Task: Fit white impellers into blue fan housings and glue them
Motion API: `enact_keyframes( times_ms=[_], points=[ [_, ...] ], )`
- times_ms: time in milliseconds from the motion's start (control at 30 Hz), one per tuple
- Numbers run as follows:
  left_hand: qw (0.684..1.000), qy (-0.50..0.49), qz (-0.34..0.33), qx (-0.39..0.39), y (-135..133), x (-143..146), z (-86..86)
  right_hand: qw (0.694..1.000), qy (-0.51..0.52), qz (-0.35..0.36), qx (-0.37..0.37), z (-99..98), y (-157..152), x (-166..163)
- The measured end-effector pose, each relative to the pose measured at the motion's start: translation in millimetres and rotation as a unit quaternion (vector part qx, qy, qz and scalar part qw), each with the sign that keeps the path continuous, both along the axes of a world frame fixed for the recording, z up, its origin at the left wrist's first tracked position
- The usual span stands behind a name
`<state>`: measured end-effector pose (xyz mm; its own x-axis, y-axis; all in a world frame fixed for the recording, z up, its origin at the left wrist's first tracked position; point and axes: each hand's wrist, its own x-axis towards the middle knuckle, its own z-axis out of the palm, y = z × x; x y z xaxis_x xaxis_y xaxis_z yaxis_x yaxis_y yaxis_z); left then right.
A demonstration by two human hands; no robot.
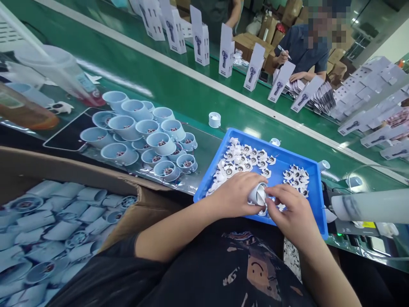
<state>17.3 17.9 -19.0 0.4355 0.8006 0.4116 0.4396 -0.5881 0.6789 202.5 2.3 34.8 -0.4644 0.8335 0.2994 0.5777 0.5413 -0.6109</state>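
My left hand [236, 194] is wrapped round a pale blue plastic cylinder housing [253, 197], its open end turned to the right. A white fan impeller [261, 194] sits at the mouth of that housing. My right hand [290, 209] is closed, thumb and fingertips pinched at the impeller's edge; the exact contact is partly hidden by the fingers. Both hands are over the near side of a blue tray [207, 177]. White fan impellers [249, 155] fill the tray's left part, and a smaller group of impellers [296, 177] lies at its right.
Pale blue housings [161, 143] are stacked on the bench at left. A cardboard box [128, 213] below holds more housings. Behind the tray runs a green conveyor [185, 98] with a white cup-like part [214, 120]. Upright white boxes [200, 42] line its far side, where a person [302, 49] holds a pen.
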Motion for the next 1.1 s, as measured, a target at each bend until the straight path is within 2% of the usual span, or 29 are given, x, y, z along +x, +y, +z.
enact_keyframes(
  times_ms=[133, 233, 333, 433, 600, 733, 933, 1033, 1100],
  points=[
    [1.000, 0.008, 0.003, 0.012, -1.6, -0.1, 1.0, 1.000, 0.006, 0.016, -0.011, -3.1, 1.2, 1.1],
    [1.000, 0.020, -0.008, -0.009, -2.8, 0.9, 2.6, 0.999, 0.029, 0.022, -0.029, -5.7, 2.7, 2.3],
    [0.999, 0.026, 0.004, -0.021, -4.6, 2.7, 3.7, 0.996, 0.070, 0.013, -0.054, -8.5, 3.1, 3.6],
    [0.999, 0.031, 0.024, 0.002, -7.0, 4.3, 5.3, 0.986, 0.133, -0.001, -0.104, -14.9, 3.3, 8.1],
    [0.999, 0.019, 0.029, 0.019, -11.1, 4.9, 7.8, 0.933, 0.278, -0.010, -0.229, -29.8, 3.5, 21.1],
    [0.998, 0.025, 0.046, 0.019, -7.4, 0.7, 6.6, 0.890, 0.346, -0.007, -0.298, -36.1, 5.3, 32.1],
    [0.987, 0.055, 0.148, -0.027, 10.6, -30.4, 5.7, 0.863, 0.404, -0.019, -0.304, -41.7, -0.1, 64.1],
    [0.975, 0.064, 0.201, -0.065, 9.8, -48.4, -3.3, 0.858, 0.403, -0.038, -0.318, -44.2, -24.4, 83.1],
    [0.965, 0.077, 0.237, -0.083, 8.3, -62.0, -16.6, 0.850, 0.401, -0.056, -0.338, -48.2, -46.5, 93.1]
  ],
)
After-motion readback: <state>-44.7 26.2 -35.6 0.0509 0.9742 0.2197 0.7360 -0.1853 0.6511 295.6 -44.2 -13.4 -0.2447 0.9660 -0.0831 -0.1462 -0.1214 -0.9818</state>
